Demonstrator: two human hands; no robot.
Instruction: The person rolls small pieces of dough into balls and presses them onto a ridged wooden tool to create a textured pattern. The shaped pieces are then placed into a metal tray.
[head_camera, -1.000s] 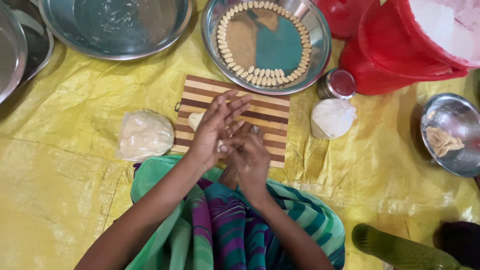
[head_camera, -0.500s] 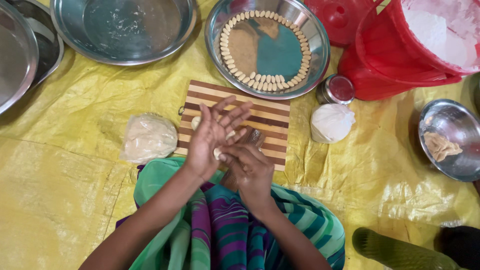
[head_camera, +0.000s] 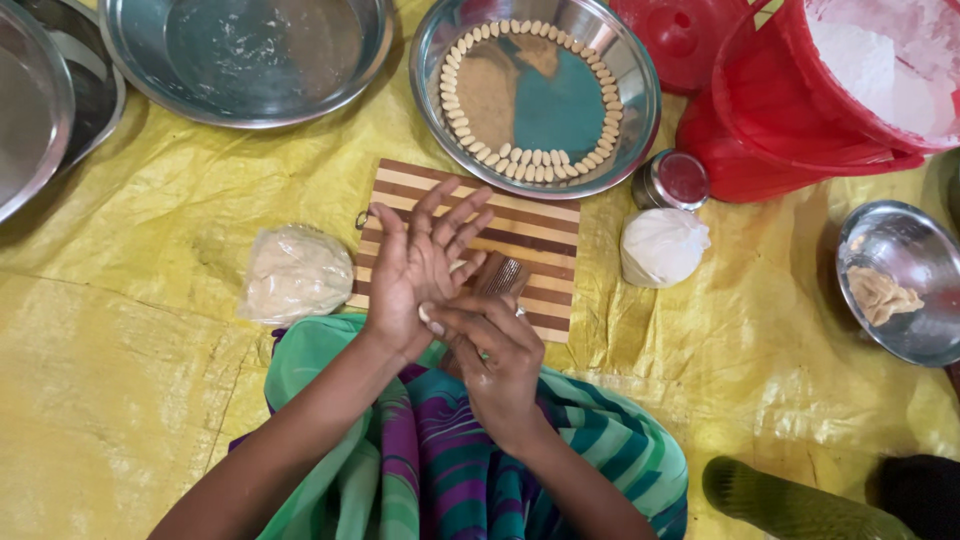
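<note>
My left hand is raised over a striped wooden board, palm open and fingers spread. My right hand is curled against the heel of that palm and pinches a small pale dough piece there. A ridged brown wooden tool lies on the board just beyond my right hand. A steel bowl past the board holds several small shaped dough pieces laid in a ring.
A bagged dough lump lies left of the board, a white bagged lump and a small red-lidded tin to its right. Steel dishes sit at the back left. A red bucket of flour and a small steel bowl stand right.
My left hand's fingers have spread wider and tilted upright. My right hand has slid down toward the heel of the left palm with the dough piece.
</note>
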